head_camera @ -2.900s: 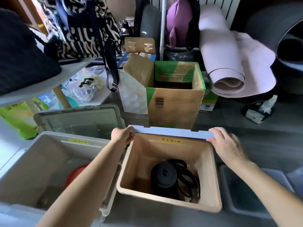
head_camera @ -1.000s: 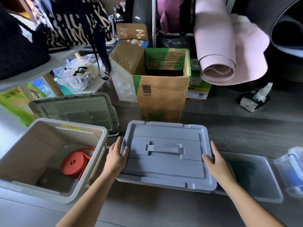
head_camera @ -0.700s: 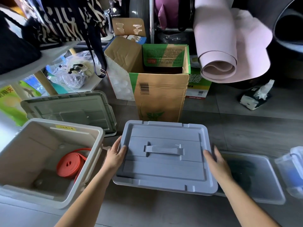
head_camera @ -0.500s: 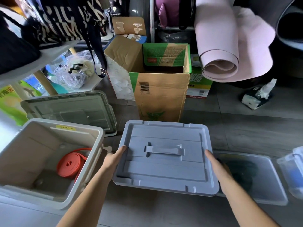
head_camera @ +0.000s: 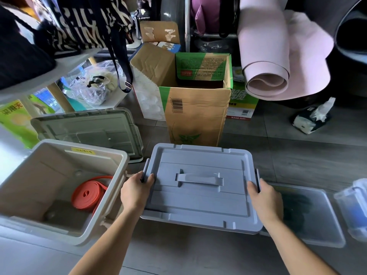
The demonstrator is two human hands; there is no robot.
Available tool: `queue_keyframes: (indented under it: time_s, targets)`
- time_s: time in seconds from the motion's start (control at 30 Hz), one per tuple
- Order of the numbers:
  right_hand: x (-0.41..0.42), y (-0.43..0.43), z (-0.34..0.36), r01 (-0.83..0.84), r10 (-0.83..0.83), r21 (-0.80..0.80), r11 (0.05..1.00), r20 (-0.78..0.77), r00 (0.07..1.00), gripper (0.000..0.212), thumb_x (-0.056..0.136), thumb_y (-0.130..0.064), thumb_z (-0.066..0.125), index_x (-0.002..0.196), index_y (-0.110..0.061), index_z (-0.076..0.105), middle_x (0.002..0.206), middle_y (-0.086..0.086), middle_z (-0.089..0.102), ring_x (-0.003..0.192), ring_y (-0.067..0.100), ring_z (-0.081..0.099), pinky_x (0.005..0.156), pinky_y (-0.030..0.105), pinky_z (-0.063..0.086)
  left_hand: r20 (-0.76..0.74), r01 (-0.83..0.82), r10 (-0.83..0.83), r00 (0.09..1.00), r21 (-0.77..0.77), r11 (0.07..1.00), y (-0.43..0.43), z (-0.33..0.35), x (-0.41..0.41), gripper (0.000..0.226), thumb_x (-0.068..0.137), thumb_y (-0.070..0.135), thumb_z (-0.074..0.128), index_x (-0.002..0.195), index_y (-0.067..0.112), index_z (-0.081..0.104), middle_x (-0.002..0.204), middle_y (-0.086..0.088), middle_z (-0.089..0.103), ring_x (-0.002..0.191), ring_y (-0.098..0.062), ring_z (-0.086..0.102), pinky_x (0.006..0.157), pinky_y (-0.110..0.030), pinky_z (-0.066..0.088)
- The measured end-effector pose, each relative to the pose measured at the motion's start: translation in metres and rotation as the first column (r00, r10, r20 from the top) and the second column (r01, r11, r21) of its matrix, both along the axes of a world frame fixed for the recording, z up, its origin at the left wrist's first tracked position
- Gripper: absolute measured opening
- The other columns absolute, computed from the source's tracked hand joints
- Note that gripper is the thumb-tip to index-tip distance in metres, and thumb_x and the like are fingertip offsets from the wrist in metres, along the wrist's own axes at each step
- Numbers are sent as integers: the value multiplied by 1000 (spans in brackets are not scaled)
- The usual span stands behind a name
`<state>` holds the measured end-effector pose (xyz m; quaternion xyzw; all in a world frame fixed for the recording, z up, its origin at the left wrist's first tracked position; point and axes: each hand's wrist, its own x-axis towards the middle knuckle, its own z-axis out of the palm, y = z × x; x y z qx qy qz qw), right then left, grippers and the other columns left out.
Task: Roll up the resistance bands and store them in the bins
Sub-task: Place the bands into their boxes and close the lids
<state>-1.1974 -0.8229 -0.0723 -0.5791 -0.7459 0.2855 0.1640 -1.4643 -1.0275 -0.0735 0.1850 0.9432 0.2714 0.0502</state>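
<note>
Left hand [head_camera: 137, 192], right hand [head_camera: 265, 199] each grip side latch [head_camera: 146, 167], apparently locking grey lid [head_camera: 198, 199]; orange band [head_camera: 87, 192] coiled in open bin [head_camera: 83, 151].

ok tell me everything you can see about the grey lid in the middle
The lid is blue-grey plastic, rectangular with rounded corners, a stepped raised panel and a flat moulded handle across its middle. It lies level, closed over its bin, which it hides, in front of the cardboard box. A dark clip stands up at each short side: the left hand grips the left clip and the right hand grips the right clip, thumbs resting on the lid's top.
</note>
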Motion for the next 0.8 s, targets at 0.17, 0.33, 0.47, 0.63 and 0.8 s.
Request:
queue_keyframes:
  time_s: [0.17,0.33,0.47,0.63,0.8]
  targets:
    - [-6,5,4,-33,26,37,999,185,982,37,98,-31,42,64,-16,37,58,1,46,53,19,45,44,24,23,-10,-3,2,1000,-21,1000,4,6,2,40,85,44,59,57,21,41,54,7,50,53,-15,47,45,-25,24]
    - [-9,10,8,-59,38,67,996,279,960,38,98,-32,42,65,-15,37,58,2,44,52,21,42,42,22,21,-39,5,-8,999,-67,998,8,9,3,41,86,45,56,59,17,48,58,3,55,60,-24,52,50,-28,31]
    - [-5,13,7,-64,30,102,993,306,952,39,96,-34,46,64,-13,41,55,0,48,47,16,46,42,20,26,-65,11,-17,998,-97,995,10,9,2,42,87,46,55,57,18,47,57,5,54,60,-23,51,50,-28,31]
    - [-13,19,20,-199,121,167,966,390,913,44,90,-44,53,116,-8,51,103,10,66,81,24,62,55,28,48,15,102,-101,995,-184,978,9,18,-2,33,88,54,53,70,25,52,66,8,56,67,-20,56,52,-27,33]
    - [-44,25,35,-431,402,-36,902,436,805,62,90,-49,50,139,-17,31,142,15,29,125,32,36,95,40,47,79,139,-124,989,-214,967,1,46,9,23,87,45,58,95,24,60,89,5,67,76,-17,61,65,-30,52]
